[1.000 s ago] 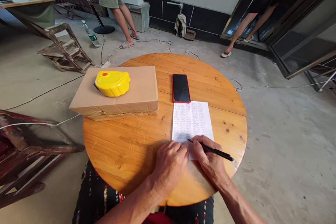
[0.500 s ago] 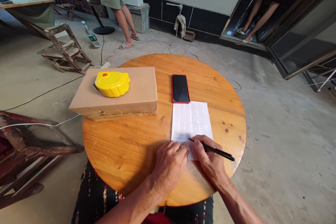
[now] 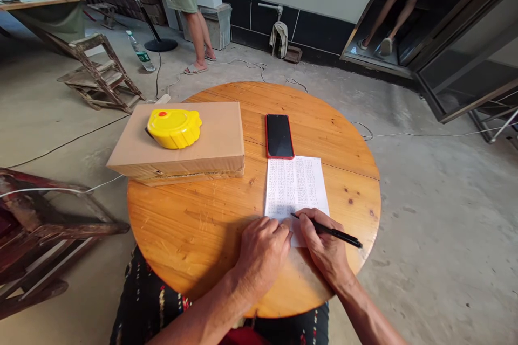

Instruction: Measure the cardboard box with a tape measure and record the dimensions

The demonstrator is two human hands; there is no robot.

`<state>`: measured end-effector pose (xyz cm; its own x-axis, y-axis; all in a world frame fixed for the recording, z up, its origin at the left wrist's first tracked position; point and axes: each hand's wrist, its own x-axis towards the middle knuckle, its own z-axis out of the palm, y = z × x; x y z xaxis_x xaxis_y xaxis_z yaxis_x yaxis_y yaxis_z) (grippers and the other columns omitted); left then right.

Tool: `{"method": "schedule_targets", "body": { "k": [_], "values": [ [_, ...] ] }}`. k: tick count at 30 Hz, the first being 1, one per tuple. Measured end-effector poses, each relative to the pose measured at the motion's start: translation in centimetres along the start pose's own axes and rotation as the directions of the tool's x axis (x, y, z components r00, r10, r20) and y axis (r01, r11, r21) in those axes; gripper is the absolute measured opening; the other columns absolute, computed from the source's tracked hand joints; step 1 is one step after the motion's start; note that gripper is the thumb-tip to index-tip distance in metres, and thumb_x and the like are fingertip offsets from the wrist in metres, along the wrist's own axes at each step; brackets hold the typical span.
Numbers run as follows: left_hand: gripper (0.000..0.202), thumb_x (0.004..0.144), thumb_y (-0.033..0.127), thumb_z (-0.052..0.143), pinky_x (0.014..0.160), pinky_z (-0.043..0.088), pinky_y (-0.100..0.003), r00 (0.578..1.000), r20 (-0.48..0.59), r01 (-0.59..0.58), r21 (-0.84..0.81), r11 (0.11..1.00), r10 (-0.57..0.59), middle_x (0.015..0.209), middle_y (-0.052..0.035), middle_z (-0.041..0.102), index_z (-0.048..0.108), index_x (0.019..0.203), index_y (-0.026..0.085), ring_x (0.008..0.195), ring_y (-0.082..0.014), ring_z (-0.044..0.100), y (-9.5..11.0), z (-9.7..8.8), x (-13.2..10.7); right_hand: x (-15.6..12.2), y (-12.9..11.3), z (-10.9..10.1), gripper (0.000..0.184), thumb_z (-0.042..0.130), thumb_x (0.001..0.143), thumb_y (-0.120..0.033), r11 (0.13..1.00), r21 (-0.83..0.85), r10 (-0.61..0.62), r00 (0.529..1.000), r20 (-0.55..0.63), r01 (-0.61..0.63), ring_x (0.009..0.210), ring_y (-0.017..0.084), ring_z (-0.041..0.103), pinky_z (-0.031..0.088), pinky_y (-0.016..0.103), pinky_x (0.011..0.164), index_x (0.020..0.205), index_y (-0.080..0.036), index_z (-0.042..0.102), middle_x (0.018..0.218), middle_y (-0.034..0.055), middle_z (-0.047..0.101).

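A white sheet of paper (image 3: 297,183) with columns of small handwritten characters lies on the round wooden table (image 3: 194,237). My right hand (image 3: 326,242) grips a black pen (image 3: 340,235), its tip touching the paper near the lowest line of writing. Loosely curled, with its fingers close together, my left hand (image 3: 265,248) presses down on the lower left edge of the sheet. Both hands partly cover the bottom of the page. Directly beyond the paper, a phone (image 3: 279,136) in a red case lies with its screen dark.
A cardboard box (image 3: 218,135) sits on the table's left, carrying a yellow tape measure (image 3: 175,128). Wooden chairs (image 3: 103,73) and a water bottle (image 3: 141,54) are on the floor. One person (image 3: 196,38) stands near the wall, another (image 3: 394,19) in the doorway.
The person in the doorway has stepped, with the legs in a new position. The standing person's shorts have shifted slightly right. My hands and the pen look nearly unmoved.
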<state>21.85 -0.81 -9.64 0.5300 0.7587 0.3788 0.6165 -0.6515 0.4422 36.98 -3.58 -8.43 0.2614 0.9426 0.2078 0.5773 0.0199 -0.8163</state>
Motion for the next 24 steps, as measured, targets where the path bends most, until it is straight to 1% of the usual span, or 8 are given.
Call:
{"method": "schedule_targets", "body": {
  "k": [5,11,17,24],
  "values": [
    [0.011,0.088,0.015,0.060,0.059,0.049,-0.035,1.000,0.001,0.006,-0.008,1.000,-0.006,0.070,-0.0007,0.063,0.069,0.094,0.017,0.066,-0.0206,0.062,-0.01,0.03,-0.05,-0.03,-0.06,0.06,0.018,0.053,0.092,-0.025,1.000,-0.004,-0.010,1.000,-0.005,0.010,0.071,0.019,0.066,0.050,0.028,0.067,0.083,-0.019,0.068,0.077,0.0031,0.072],
    [0.014,0.088,0.015,0.061,0.061,0.050,-0.035,1.000,0.004,0.006,-0.015,1.000,-0.006,0.071,-0.0008,0.064,0.069,0.100,0.016,0.067,-0.0208,0.063,-0.11,0.07,-0.04,-0.09,0.06,0.07,0.018,0.054,0.091,-0.025,1.000,-0.015,-0.003,1.000,-0.023,0.002,0.069,0.018,0.066,0.050,0.028,0.066,0.082,-0.019,0.068,0.075,0.0029,0.072],
    [0.012,0.087,0.015,0.064,0.060,0.050,-0.036,1.000,0.009,0.000,-0.012,1.000,0.000,0.070,-0.0003,0.063,0.069,0.097,0.016,0.066,-0.0211,0.062,-0.07,0.09,-0.04,-0.01,-0.01,0.08,0.018,0.054,0.090,-0.025,1.000,-0.003,0.001,1.000,-0.005,-0.001,0.070,0.018,0.067,0.050,0.026,0.066,0.081,-0.019,0.068,0.076,0.0029,0.072],
    [0.018,0.085,0.015,0.067,0.062,0.051,-0.036,0.999,0.038,0.017,0.005,1.000,-0.017,0.073,-0.0001,0.065,0.069,0.102,0.017,0.069,-0.0213,0.064,-0.03,-0.03,-0.08,0.00,-0.22,-0.07,0.019,0.053,0.090,-0.025,1.000,-0.029,-0.003,1.000,-0.019,0.002,0.065,0.017,0.065,0.049,0.025,0.062,0.079,-0.018,0.068,0.072,0.0019,0.071]
  ]
}}
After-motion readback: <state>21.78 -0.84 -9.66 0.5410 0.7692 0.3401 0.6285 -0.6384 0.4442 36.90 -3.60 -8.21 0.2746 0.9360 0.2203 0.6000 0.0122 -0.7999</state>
